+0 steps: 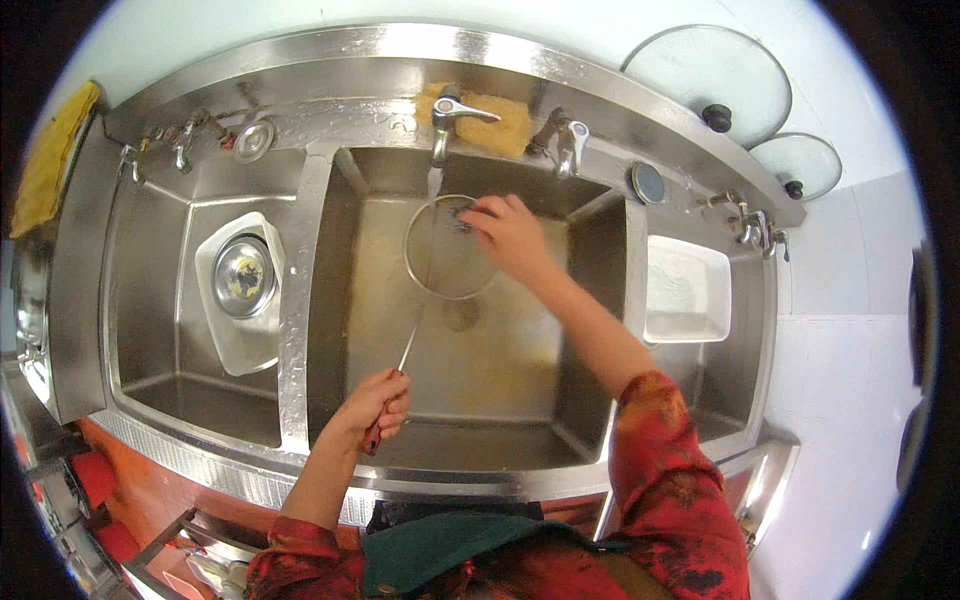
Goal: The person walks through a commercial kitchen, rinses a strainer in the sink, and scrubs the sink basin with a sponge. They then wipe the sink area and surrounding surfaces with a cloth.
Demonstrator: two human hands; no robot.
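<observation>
My left hand (379, 409) grips the reddish-brown handle of a round skimmer (406, 253) near the front of the middle sink basin (457, 375). The skimmer's thin metal shaft runs up and away to a ring-shaped head. Whether mesh fills the ring cannot be made out clearly. In my right hand (514, 236), a dark scouring pad (456, 219) is pinched at the fingertips, over the ring's far right part. Just beyond the ring, a chrome faucet (441, 146) lets a stream of water fall beside the rim.
A white plastic tub (247, 352) holding a metal bowl (244, 275) stands in the left basin. In the right basin sits a white rectangular tub (688, 292). Behind are a second faucet (574, 150), a yellow sponge cloth (495, 124) and a glass lid (709, 82).
</observation>
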